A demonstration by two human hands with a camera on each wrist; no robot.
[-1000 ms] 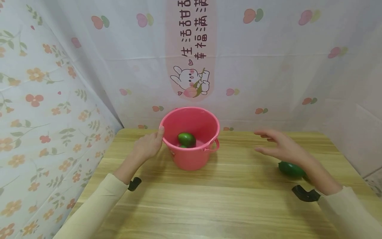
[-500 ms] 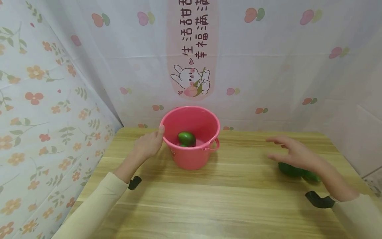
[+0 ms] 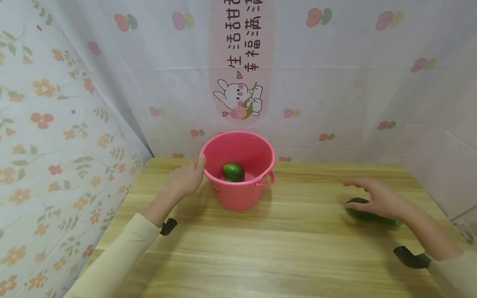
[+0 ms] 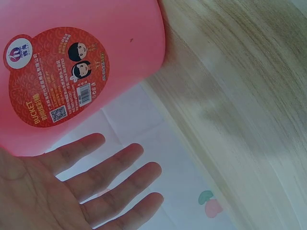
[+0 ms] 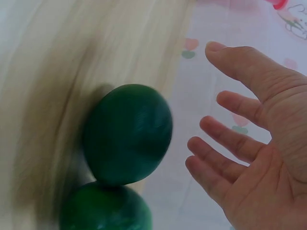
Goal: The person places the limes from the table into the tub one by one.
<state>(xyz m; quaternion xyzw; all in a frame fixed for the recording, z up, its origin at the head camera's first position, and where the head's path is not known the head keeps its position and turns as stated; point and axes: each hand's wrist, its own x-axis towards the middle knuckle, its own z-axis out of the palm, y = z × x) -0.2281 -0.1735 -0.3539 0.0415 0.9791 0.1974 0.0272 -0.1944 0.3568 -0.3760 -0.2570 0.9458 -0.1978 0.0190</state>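
Observation:
A pink bucket stands upright on the wooden table with several dark green oval fruits inside, one plainly visible. My left hand rests at its left side, thumb at the rim. In the left wrist view, the fingers of that hand are spread and nearly straight beside the labelled bucket wall. My right hand is over two more fruits on the right. The right wrist view shows that hand holding nothing, its fingers apart, beside one smooth oval fruit; a second fruit lies against it.
Behind the table hangs a white printed curtain, close to the bucket's back. A floral curtain runs along the left side. The bucket's handle hangs at its right front. Black wrist straps sit under both forearms.
My right hand has moved right and toward me, coming over the fruits on the right. My left hand has stayed at the bucket's rim, and the bucket stands where it was.

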